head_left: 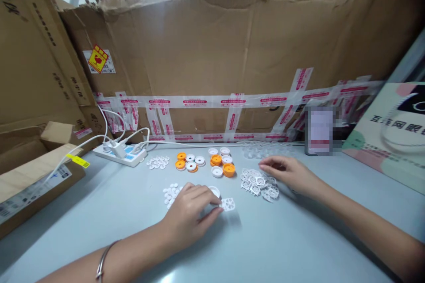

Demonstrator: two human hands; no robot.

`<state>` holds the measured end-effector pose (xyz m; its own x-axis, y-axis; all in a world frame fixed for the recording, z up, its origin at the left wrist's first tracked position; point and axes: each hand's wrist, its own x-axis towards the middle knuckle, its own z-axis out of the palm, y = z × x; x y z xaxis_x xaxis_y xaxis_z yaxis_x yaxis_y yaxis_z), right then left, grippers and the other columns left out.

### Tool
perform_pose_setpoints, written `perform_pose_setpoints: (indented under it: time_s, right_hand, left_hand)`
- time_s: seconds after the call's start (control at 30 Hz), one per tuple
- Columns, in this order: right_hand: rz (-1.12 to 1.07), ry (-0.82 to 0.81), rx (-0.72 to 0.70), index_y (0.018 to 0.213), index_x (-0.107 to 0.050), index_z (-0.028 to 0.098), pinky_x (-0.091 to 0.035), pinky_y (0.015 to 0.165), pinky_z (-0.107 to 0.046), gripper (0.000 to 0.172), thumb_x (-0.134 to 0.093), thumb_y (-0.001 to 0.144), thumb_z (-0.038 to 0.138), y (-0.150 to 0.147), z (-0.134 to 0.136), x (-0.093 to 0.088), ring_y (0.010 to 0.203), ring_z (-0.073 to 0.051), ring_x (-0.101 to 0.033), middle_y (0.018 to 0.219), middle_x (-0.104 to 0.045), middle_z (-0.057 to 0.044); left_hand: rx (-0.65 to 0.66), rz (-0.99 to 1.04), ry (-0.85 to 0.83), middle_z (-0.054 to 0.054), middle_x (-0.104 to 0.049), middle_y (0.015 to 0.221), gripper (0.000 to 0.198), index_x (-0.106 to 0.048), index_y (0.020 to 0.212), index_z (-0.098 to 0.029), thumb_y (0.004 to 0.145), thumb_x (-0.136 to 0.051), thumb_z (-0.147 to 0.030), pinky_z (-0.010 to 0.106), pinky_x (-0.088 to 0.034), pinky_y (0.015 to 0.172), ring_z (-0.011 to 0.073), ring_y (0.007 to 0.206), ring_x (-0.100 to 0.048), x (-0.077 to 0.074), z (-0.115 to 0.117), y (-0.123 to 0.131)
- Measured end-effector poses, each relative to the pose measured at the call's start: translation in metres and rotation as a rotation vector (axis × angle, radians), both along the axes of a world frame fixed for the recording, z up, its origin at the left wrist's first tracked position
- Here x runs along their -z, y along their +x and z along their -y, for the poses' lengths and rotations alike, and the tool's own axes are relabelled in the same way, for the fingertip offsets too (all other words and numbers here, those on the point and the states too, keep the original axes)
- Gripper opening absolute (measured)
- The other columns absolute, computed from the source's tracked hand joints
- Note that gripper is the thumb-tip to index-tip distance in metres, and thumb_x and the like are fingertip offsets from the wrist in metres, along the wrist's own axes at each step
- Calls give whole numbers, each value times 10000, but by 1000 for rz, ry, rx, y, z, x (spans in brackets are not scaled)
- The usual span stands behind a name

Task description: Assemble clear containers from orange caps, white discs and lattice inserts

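Observation:
My left hand (194,210) pinches a small white openwork plastic piece (228,204) between thumb and fingertips, just above the table. A white ring-shaped cap (214,191) lies behind those fingers, partly hidden. Beside the same hand is a group of small white discs (171,193), some covered by it. My right hand (294,172) hovers at the right edge of a pile of similar white openwork pieces (259,182). Its fingers are stretched out and apart, with nothing visible in them. Behind it lie clear plastic pieces (265,149).
Orange and white round caps (216,160) stand in two clusters mid-table, near small white pieces (158,162). A power strip (119,152) with white cables sits back left, beside an open carton (36,177). Large cardboard (186,53) walls the back; a blurred phone-like device (319,130) stands right.

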<state>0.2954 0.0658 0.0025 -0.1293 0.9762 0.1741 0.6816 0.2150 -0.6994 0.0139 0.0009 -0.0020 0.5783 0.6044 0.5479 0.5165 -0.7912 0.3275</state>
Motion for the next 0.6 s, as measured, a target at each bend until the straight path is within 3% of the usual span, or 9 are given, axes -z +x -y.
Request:
perform_pose_setpoints:
  time_s: [0.13,0.27,0.47,0.6]
  right_hand:
    - [175,12,-68,793,-657,199,-403,576,-274,329,-579,713,508,-6,3,4,621,-159,-514,731,-604,-26]
    - [209,-2,-79,715,-639,192,-364,534,-250,218,-620,683,408,-8,6,4,571,-141,-481,623,-553,4]
    - [50,-102,-59,678,-614,177,-312,476,-232,210,-613,694,386,-7,4,6,494,-118,-443,501,-484,41]
    - [-236,-110,-135,750,-565,171,-401,504,-246,298,-625,710,460,-14,13,-1,555,-136,-545,597,-588,-1]
  left_hand:
    - [0,-2,-7,8,-642,745,59,-558,816,-168,845,-507,-164,265,-327,648,130,702,-582,0,0,-1]
    - [-1,-12,-14,11,-643,746,62,-560,817,-167,842,-503,-157,266,-327,648,131,698,-582,-1,-1,-1]
    - [-4,1,-36,16,-645,749,66,-562,811,-165,841,-504,-160,269,-332,655,139,710,-587,-1,-1,-1]
    - [-49,92,-117,8,-645,752,51,-556,792,-166,833,-526,-160,263,-345,670,132,709,-587,-3,0,0]
